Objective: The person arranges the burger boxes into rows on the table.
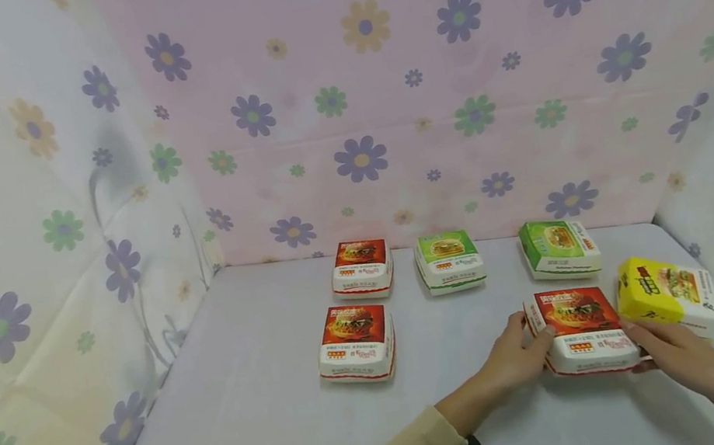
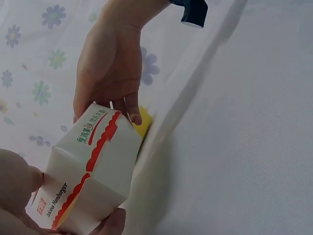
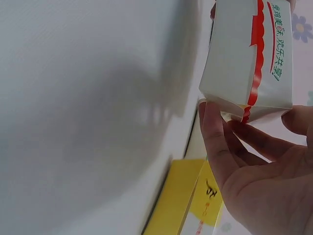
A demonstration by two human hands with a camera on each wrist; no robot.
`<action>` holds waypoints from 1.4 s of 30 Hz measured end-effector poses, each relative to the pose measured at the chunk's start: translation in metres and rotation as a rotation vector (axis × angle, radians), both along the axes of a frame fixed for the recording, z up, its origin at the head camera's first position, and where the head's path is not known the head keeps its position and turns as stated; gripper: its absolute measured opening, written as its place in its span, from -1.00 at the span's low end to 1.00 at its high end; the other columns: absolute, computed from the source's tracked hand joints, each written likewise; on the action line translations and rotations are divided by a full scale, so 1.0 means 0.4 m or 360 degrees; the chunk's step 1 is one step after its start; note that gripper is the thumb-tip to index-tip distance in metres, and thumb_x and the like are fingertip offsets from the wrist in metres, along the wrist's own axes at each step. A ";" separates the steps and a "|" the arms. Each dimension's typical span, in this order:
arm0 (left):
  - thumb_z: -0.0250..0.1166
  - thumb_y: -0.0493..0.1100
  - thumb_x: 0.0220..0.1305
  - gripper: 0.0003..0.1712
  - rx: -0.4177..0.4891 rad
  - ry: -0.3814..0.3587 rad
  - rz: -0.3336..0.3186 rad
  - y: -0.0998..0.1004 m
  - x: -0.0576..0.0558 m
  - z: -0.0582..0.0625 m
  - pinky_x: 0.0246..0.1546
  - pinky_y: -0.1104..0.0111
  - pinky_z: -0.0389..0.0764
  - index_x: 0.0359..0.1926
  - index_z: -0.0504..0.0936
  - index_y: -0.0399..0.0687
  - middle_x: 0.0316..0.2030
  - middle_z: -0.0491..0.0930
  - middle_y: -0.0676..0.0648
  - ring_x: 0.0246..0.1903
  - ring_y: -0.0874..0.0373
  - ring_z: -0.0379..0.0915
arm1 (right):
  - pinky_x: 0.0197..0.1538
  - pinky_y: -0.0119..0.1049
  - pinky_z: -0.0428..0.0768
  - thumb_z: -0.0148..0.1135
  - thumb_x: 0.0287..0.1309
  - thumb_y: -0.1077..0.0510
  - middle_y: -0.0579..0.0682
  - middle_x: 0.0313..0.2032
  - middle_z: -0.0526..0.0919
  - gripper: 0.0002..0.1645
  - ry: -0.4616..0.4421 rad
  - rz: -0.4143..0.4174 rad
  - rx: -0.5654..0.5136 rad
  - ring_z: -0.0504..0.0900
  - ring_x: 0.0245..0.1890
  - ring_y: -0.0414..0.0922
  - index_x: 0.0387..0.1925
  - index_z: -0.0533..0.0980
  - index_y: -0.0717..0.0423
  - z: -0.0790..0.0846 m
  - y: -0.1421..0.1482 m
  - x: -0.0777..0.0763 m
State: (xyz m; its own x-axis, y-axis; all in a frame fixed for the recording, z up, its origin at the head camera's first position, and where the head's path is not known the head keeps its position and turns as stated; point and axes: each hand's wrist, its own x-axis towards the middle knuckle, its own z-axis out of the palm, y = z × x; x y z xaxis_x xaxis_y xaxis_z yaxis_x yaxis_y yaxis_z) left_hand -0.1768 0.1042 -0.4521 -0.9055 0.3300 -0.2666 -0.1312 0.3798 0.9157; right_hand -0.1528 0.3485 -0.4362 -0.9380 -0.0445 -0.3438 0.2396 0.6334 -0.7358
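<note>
Presently, by the left hand (image 1: 516,352) and right hand (image 1: 678,351), a red-topped box (image 1: 582,326) is pinched at opposite sides, directly between them, neither nearer; no long axis is made out. Just beyond the right hand, a yellow box (image 1: 660,294) is noted.

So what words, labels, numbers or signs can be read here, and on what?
"Delicious Hamburger": the held red-and-white hamburger box.
"鸡美味 欢乐共享!": same box; the first character is unclear.
Too small or blurred: its other print, and the writing on the yellow-and-white box, two green-and-white boxes and two other red-and-white boxes.
</note>
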 end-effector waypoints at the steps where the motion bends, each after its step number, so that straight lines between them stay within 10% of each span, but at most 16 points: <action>1: 0.17 0.24 0.47 -0.27 0.0012 0.0004 0.0011 -0.005 -0.001 0.002 0.34 0.04 0.42 0.48 0.27 0.02 0.45 0.35 0.01 0.43 0.12 0.25 | -0.15 -0.27 0.69 -0.33 0.65 -0.18 0.18 -0.03 0.69 -0.12 0.0010 0.0005 0.0001 0.66 -0.14 -0.11 0.39 0.15 0.65 0.004 -0.007 -0.002; 29: -0.01 0.20 0.59 -0.26 0.0143 0.0123 0.0140 -0.207 -0.058 -0.020 0.38 -0.06 0.36 0.49 0.29 -0.26 0.33 0.46 -0.18 0.39 -0.10 0.31 | -0.08 -0.10 0.70 -0.07 0.59 -0.17 0.10 -0.06 0.69 -0.26 0.0196 0.0256 0.0016 0.65 -0.17 -0.09 0.25 0.44 0.47 0.023 -0.206 -0.073; 42: -0.12 0.14 0.64 -0.27 0.0153 0.0142 0.0356 -0.245 -0.053 -0.031 0.46 -0.13 0.17 0.52 0.21 -0.33 0.43 0.34 -0.29 0.49 -0.20 0.11 | -0.06 -0.14 0.70 0.01 0.56 -0.11 0.06 -0.10 0.70 -0.37 0.0240 0.0254 -0.0041 0.63 -0.20 -0.11 0.18 0.51 0.41 -0.008 -0.288 -0.098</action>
